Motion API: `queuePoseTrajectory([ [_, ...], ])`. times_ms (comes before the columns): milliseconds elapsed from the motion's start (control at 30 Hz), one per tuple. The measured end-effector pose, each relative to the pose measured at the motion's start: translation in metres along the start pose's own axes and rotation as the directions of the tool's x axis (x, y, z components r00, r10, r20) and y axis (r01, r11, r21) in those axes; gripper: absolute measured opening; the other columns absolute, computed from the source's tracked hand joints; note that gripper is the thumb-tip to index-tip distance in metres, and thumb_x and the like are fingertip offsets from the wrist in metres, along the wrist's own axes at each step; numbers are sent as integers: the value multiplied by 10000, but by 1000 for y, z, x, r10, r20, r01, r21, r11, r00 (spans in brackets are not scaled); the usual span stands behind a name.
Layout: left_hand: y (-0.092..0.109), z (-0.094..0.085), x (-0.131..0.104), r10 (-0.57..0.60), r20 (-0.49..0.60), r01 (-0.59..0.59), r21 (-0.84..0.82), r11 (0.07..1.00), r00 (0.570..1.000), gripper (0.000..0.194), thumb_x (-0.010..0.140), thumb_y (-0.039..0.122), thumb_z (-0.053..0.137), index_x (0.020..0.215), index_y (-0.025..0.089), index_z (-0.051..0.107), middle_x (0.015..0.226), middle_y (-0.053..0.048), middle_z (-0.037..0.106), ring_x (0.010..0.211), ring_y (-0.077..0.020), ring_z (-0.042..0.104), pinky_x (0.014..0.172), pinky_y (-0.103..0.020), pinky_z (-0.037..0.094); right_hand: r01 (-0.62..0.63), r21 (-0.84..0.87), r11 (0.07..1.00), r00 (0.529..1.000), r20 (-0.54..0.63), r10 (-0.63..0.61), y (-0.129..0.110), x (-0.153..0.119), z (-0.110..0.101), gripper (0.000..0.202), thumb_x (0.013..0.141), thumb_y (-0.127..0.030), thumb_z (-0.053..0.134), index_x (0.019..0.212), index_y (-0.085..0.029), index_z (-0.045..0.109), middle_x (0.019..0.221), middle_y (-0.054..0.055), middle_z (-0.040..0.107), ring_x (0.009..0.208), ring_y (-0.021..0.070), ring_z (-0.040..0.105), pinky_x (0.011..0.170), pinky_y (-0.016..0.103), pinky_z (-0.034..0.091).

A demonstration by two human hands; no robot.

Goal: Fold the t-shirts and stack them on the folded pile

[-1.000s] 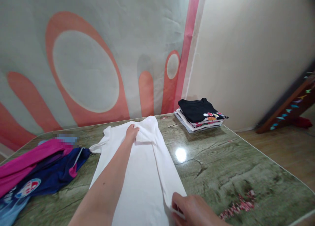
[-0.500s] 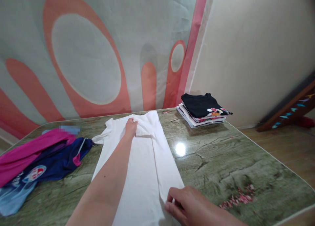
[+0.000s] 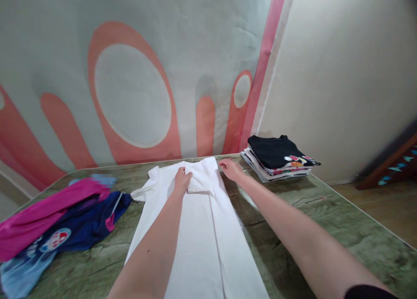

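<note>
A white shirt (image 3: 195, 229) lies lengthwise on the table, its right side folded inward in a long strip, with one sleeve sticking out at the upper left. My left hand (image 3: 183, 180) pinches the fabric near the collar. Beside the shirt's upper right corner is my right hand (image 3: 230, 169), its fingers curled together; whether it holds any cloth is too small to tell.
A stack of folded clothes with a black shirt (image 3: 275, 151) on top sits at the back right. Loose pink (image 3: 55, 208) and navy (image 3: 87, 227) garments lie at the left. Behind the table (image 3: 329, 212) stands a patterned wall.
My right hand has moved from the shirt's lower right edge up to its upper right corner. My left hand keeps its hold near the collar. The camera view has tilted up slightly.
</note>
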State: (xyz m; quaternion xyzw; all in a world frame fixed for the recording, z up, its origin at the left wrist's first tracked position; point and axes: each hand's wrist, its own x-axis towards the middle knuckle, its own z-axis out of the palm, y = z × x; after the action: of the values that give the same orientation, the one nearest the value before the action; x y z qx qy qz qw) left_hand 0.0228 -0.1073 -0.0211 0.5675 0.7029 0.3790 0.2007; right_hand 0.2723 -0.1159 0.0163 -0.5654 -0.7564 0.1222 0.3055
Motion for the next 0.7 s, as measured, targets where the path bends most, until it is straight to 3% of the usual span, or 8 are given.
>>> queuePoseTrajectory([
  [167,-4,-1,0,-25,-20,25,3,1000,999,289,796,266,548,1079,211,553,1042,-62,713,983,-231,661,835,-294,469,-163,-24,986,984,-82,160,9,52,38,306,838,-82,498,1101,-167,628,1095,87,687,1023,192,611,912,295,429],
  [367,1,5,0,19,-49,-18,22,1000,999,465,779,213,557,1234,220,462,1150,-95,677,1092,-257,618,928,-339,427,-338,-68,939,935,-140,326,10,58,74,316,873,-275,547,1165,-162,587,1065,133,687,1041,262,606,916,376,410],
  [567,8,11,16,66,-6,-66,6,998,998,653,784,172,545,1393,264,329,1036,-30,706,982,-220,660,860,-300,454,-373,-57,926,914,-197,356,23,65,78,278,883,-190,490,1138,-165,597,1064,145,681,1042,257,601,925,370,390],
  [700,10,8,18,169,8,-168,-37,985,986,596,795,166,532,1370,281,422,1176,-4,664,1099,-206,611,939,-301,440,-321,-13,947,920,-240,309,34,73,72,368,877,-151,445,1229,-154,551,1144,126,655,1066,226,575,948,352,395],
])
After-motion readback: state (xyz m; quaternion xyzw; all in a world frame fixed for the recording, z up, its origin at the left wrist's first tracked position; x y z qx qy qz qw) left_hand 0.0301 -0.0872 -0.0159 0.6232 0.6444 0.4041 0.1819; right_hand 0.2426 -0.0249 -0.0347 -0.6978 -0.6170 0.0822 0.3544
